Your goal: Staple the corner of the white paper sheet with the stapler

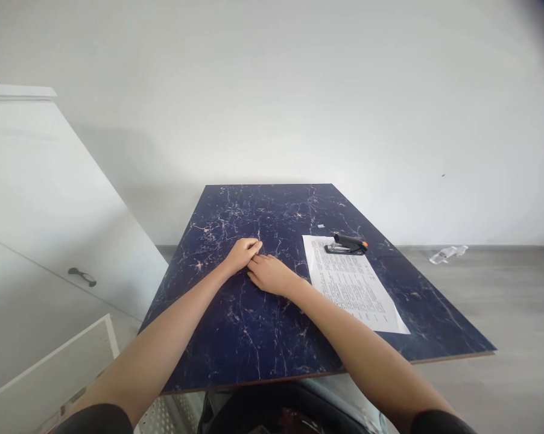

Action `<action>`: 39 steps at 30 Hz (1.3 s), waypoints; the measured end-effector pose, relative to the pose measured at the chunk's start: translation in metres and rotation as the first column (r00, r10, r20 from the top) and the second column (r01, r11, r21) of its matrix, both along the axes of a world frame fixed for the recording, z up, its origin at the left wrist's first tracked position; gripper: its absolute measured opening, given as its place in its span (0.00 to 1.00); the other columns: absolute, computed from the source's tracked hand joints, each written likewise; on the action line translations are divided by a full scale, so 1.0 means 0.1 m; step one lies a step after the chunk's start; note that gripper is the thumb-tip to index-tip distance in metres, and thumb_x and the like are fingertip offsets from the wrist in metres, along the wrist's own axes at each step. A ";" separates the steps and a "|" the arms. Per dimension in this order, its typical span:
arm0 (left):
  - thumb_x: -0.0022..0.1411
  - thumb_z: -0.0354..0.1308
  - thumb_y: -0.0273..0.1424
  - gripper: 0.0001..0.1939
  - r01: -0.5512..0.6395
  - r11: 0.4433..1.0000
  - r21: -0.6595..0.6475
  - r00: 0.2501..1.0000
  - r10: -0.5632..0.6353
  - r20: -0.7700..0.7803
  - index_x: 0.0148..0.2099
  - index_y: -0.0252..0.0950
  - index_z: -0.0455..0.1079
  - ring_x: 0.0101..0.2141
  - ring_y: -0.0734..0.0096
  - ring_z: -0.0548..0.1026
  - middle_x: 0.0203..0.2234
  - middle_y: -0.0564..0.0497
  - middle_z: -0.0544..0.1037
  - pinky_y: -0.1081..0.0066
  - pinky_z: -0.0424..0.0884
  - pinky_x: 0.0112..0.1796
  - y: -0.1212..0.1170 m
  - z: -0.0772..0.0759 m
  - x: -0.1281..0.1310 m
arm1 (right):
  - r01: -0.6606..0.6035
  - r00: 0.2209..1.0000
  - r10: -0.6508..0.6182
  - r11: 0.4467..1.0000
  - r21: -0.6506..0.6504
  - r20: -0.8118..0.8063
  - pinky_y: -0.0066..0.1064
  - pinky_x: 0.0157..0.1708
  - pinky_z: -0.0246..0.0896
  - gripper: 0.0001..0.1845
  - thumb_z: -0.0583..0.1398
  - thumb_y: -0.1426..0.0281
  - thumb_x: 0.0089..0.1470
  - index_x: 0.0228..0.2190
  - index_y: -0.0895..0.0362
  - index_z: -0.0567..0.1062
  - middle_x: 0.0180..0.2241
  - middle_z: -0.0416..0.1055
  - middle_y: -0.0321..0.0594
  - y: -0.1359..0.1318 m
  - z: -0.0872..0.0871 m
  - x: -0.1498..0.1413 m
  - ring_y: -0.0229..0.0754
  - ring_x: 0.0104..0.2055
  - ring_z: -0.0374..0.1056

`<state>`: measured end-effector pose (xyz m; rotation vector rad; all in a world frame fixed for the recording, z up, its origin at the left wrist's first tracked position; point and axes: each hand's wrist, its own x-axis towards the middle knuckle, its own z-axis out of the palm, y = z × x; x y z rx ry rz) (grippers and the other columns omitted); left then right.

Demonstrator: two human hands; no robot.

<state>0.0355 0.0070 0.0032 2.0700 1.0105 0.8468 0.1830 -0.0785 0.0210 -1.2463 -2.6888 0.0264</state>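
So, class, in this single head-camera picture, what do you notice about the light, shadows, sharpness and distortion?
All in the head view: light soft and diffuse; a faint, soft-edged shadow on the plain white wall beside the white cabinet; top right corner dark and blurred; dark-blue marbled tabletop widening strongly towards the camera; print on the white paper sheet too small to read.

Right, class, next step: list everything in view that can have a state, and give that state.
Left hand: resting on the table, touching the right
Right hand: palm down
Stapler: upright on its base
Printed paper: text up, partly under the stapler
Cabinet: front shut
Clear plastic item: lying on the floor
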 end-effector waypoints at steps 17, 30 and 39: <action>0.70 0.50 0.44 0.22 0.025 0.998 -0.053 0.999 -0.027 -0.038 0.26 0.37 0.60 0.22 0.73 0.63 0.18 0.57 0.65 0.70 0.57 0.31 -0.02 -0.03 -0.01 | 0.589 0.783 -0.610 0.791 -0.168 -0.123 0.47 0.49 0.69 0.30 0.64 0.56 0.58 0.59 0.54 0.75 0.58 0.74 0.53 -0.04 0.36 3.10 0.60 0.56 0.72; 0.69 0.52 0.46 0.23 0.007 0.984 -0.176 0.995 0.010 0.098 0.26 0.37 0.62 0.19 0.75 0.62 0.16 0.56 0.64 0.72 0.59 0.26 0.01 -0.08 -0.04 | 0.612 0.718 -0.631 0.773 -0.166 -0.293 0.49 0.52 0.73 0.24 0.65 0.61 0.52 0.50 0.53 0.84 0.48 0.82 0.45 0.13 -0.01 3.05 0.60 0.48 0.78; 0.64 0.60 0.41 0.19 -0.133 0.922 -0.362 0.748 0.334 0.574 0.26 0.37 0.63 0.16 0.80 0.55 0.15 0.59 0.59 0.75 0.49 0.20 0.11 -0.04 -0.11 | 0.326 0.771 -0.407 0.913 -0.245 -0.490 0.45 0.52 0.75 0.22 0.66 0.59 0.55 0.50 0.52 0.83 0.45 0.81 0.42 0.20 -0.09 2.18 0.52 0.46 0.77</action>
